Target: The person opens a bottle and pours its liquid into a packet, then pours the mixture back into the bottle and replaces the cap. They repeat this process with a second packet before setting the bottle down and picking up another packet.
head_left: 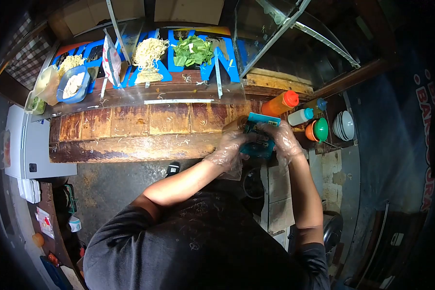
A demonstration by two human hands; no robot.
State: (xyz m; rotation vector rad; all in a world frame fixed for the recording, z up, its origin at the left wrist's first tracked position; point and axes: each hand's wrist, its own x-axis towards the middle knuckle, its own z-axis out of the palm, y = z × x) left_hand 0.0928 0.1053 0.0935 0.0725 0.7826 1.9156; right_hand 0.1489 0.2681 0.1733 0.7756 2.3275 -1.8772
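Both of my hands wear clear plastic gloves and are together over the right part of the wooden counter (169,121). My left hand (228,145) is closed on the near left side of a teal printed packet (263,119). My right hand (284,137) is closed on its right side, with fingers over the front. The packet is upright between them, and its middle is partly hidden by my fingers. Just beyond my right hand are an orange squeeze bottle (275,104) with a red cap and a white bottle (297,117) with a teal cap.
Noodles (150,52) and leafy greens (193,50) lie on a raised shelf at the back. A blue tub (73,86) and a plastic bag (111,60) are further left. Stacked bowls (343,124) and a green container (320,129) stand at the right. Noodle scraps dot the counter.
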